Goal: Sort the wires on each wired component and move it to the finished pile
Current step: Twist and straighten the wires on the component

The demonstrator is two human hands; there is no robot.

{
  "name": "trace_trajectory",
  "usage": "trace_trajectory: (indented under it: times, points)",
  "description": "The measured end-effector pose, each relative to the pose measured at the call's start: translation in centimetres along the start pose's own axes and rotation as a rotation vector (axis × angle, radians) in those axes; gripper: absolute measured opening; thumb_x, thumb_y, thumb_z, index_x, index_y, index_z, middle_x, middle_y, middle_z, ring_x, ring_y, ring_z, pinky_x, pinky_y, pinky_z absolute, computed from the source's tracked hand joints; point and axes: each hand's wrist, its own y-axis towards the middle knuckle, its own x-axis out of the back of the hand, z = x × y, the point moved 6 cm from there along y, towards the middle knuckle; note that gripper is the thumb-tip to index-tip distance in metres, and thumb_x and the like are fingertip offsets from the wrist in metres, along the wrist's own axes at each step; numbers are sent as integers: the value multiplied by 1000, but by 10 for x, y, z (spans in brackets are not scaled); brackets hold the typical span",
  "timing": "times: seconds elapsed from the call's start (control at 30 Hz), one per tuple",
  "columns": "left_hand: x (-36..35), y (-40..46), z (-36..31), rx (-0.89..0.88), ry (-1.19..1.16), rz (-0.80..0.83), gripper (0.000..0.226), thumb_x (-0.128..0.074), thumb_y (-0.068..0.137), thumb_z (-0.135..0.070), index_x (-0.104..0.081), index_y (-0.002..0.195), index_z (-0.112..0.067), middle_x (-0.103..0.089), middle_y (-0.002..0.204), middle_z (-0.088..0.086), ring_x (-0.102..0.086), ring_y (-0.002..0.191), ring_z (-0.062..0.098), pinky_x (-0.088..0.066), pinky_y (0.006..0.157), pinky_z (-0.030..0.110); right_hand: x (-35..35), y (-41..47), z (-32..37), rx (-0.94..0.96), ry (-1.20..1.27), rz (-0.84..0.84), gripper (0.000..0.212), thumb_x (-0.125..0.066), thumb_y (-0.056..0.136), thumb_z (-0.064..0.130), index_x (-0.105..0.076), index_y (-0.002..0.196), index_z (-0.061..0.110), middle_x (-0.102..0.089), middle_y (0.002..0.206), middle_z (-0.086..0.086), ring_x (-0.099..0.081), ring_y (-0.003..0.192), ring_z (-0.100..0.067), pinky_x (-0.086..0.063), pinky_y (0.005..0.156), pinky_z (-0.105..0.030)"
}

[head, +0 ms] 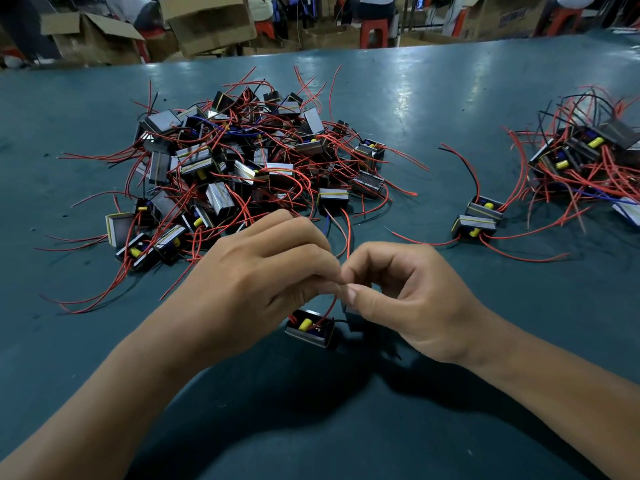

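Both hands meet mid-frame: left hand (pixel 263 275) and right hand (pixel 398 299) each pinch a red wire (pixel 330 306) to pull it clear of the component (pixel 310 328) sitting just below. Unsorted heap (pixel 242 168) upper left, finished pile (pixel 585 161) far right.

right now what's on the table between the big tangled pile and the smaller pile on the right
In the head view, two loose wired components lie on the table there; the rest is bare.

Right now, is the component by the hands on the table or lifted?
On the table: the component rests there while both hands pinch its red wire.
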Motion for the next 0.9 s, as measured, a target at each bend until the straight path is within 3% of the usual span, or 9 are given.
trace_trajectory:
  times: [0.13,0.3,0.43,0.53,0.67,0.73,0.83,0.9]
  points:
    - [-6,1,1,110,-77,50,22,-54,100,-31,-67,93,-13,-55,94,-4,-51,83,12,-46,69,34,3,0,1,0,-32,-63,7,-67,83,12,-64,77,12,-61,69,0,-51,64,-10,-43,61,-23]
    - [-12,-1,6,353,-259,57,13,-60,96,-32,-61,86,-25,-53,83,-14,-53,74,9,-37,66,15,6,-2,0,-20,-137,-149,3,-67,83,19,-66,83,16,-61,64,4,-50,60,-12,-43,55,-34]
    - [-17,-5,8,525,-422,45,19,-62,98,-32,-64,81,-24,-56,67,-16,-50,57,4,-34,54,9,5,-3,4,12,-222,-183,4,-66,83,18,-66,80,16,-56,62,5,-44,56,-1,-38,51,-17]
    - [-25,-9,12,659,-583,29,18,-64,94,-27,-68,79,-18,-51,54,-12,-40,46,1,-31,46,10,5,-3,5,5,-253,-186,5,-65,83,17,-65,78,17,-55,60,9,-43,54,0,-37,52,-14]
    - [-20,-9,15,651,-617,-3,16,-67,90,-32,-72,79,-21,-59,61,3,-44,52,8,-36,49,21,7,-1,3,-22,-212,-198,6,-65,84,19,-65,77,20,-58,62,12,-49,58,-5,-42,53,-24]
    - [-16,-9,16,623,-585,2,12,-70,91,-33,-74,83,-26,-64,68,-1,-49,55,21,-40,52,26,9,-1,3,-28,-195,-211,7,-66,84,20,-65,77,20,-59,63,9,-52,59,-8,-44,55,-30]
    - [-12,-10,17,605,-573,-4,9,-69,88,-34,-77,89,-31,-65,72,-7,-50,57,28,-39,50,28,12,1,0,-45,-143,-229,8,-67,83,21,-65,76,18,-60,62,1,-52,58,-8,-43,54,-25]
    - [-11,-10,16,589,-567,-3,12,-67,86,-34,-78,91,-34,-65,77,-3,-49,56,26,-39,50,30,13,2,-1,-55,-110,-228,8,-67,83,20,-65,75,18,-58,61,7,-51,56,-4,-40,54,-17]
